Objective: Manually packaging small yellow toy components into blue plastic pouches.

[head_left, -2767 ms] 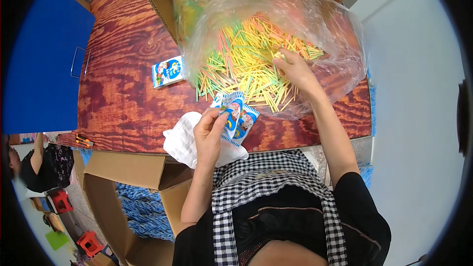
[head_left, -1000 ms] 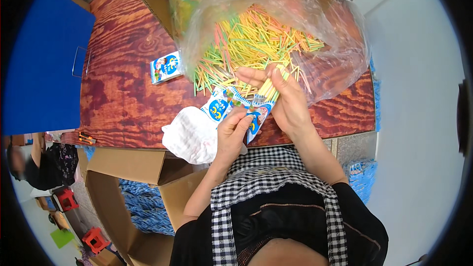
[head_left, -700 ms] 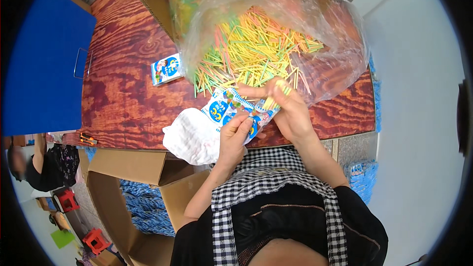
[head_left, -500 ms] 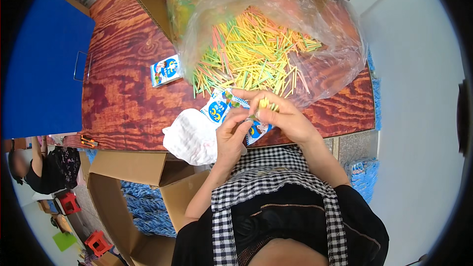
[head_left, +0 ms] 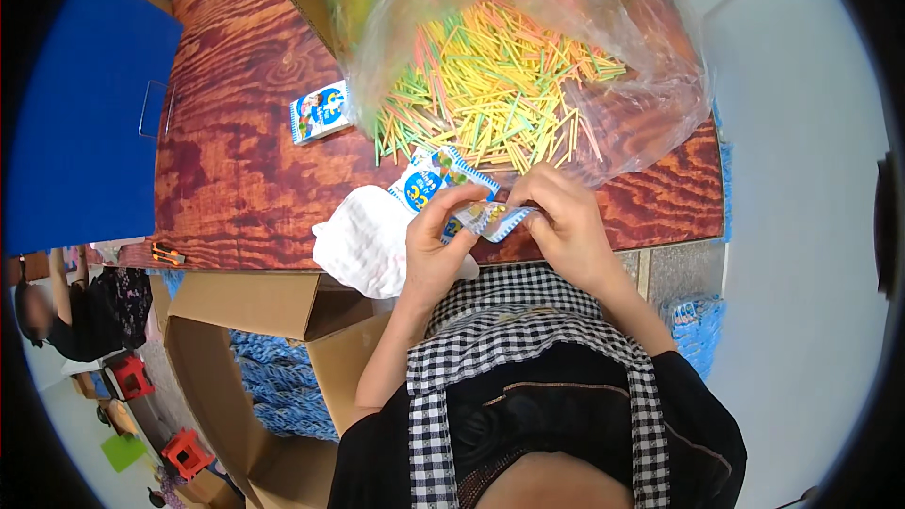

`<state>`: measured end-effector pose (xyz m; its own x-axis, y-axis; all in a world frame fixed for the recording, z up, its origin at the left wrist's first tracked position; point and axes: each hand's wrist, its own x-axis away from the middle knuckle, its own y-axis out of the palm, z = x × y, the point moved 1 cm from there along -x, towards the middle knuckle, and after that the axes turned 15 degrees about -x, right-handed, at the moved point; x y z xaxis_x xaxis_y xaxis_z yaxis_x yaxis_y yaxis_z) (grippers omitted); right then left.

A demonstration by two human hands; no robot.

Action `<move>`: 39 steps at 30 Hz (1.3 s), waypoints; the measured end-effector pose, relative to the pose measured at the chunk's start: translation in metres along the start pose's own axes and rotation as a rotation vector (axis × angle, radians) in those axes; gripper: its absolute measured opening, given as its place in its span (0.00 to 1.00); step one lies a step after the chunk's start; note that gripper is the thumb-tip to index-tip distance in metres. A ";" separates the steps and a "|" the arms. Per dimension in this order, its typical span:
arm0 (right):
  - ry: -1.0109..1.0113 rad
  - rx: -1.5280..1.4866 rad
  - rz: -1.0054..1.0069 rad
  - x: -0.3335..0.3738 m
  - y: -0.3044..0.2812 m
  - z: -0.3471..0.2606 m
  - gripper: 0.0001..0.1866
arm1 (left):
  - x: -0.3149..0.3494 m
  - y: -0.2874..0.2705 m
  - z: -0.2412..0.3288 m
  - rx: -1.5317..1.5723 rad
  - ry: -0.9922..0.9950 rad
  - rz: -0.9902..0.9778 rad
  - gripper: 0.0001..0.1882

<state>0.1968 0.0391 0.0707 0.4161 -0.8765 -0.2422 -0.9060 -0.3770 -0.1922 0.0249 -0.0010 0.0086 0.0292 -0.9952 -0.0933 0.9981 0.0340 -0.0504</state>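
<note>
Near the table's front edge, a small blue-and-white printed packet (head_left: 494, 221) is stretched between my two hands. My left hand (head_left: 432, 250) pinches one end with thumb and fingertips. At the other end, the fingers of my right hand (head_left: 573, 234) are closed on the packet. Whether sticks are inside it cannot be made out. More flat printed packets (head_left: 422, 181) lie just beyond my left hand, on and beside a crumpled white cloth (head_left: 363, 243). Farther off, yellow, green and pink thin sticks (head_left: 495, 85) spill from a clear plastic bag (head_left: 650, 108).
A stack of similar packets (head_left: 320, 111) stands left of the bag on the red wood-grain table (head_left: 250, 184). An orange cutter (head_left: 168, 253) lies at the left edge. Below is an open cardboard box (head_left: 240, 304). A blue panel (head_left: 90, 113) rises at left; another person (head_left: 90, 320) is beyond.
The short sticks that showed in my right hand are no longer visible there. My hands have moved apart, with the packet stretched between them. The whole view has shifted slightly.
</note>
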 end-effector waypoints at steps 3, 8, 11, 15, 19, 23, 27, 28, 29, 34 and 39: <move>-0.030 -0.022 -0.057 0.000 0.003 0.002 0.10 | -0.002 -0.009 0.003 -0.311 0.091 -0.026 0.16; 0.065 0.062 0.013 -0.032 -0.024 0.043 0.06 | -0.001 -0.015 0.007 -0.274 0.078 -0.009 0.12; -0.127 0.541 0.014 -0.040 -0.028 0.078 0.04 | -0.001 -0.014 0.009 -0.244 0.056 -0.001 0.12; -0.164 0.682 -0.052 -0.042 -0.030 0.084 0.03 | 0.004 -0.020 0.007 -0.226 0.028 0.000 0.15; -0.154 0.649 -0.019 -0.046 -0.036 0.084 0.04 | 0.006 -0.022 0.001 -0.207 0.010 0.000 0.15; 0.036 -0.024 0.142 -0.053 -0.037 0.041 0.08 | 0.006 -0.024 -0.002 -0.218 0.002 -0.010 0.17; 0.179 -0.341 -0.044 -0.041 -0.030 -0.013 0.11 | 0.004 -0.023 -0.001 -0.223 -0.026 -0.010 0.16; 0.179 -0.342 -0.043 -0.043 -0.031 -0.021 0.11 | 0.003 -0.023 -0.001 -0.214 -0.049 -0.005 0.13; 0.005 -0.198 -0.202 -0.045 -0.031 -0.030 0.10 | 0.004 -0.023 -0.003 -0.216 -0.049 -0.005 0.13; -0.224 0.209 -0.353 -0.045 -0.009 -0.049 0.09 | 0.008 -0.021 -0.010 -0.143 -0.106 -0.021 0.20; -0.463 0.512 -0.598 -0.048 0.018 -0.047 0.09 | 0.011 -0.021 -0.011 -0.253 -0.079 -0.034 0.17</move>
<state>0.1566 0.0602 0.1234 0.8948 -0.3284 -0.3025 -0.4304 -0.4542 -0.7800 0.0034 -0.0120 -0.0019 0.0100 -0.9999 -0.0101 0.9539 0.0126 -0.3000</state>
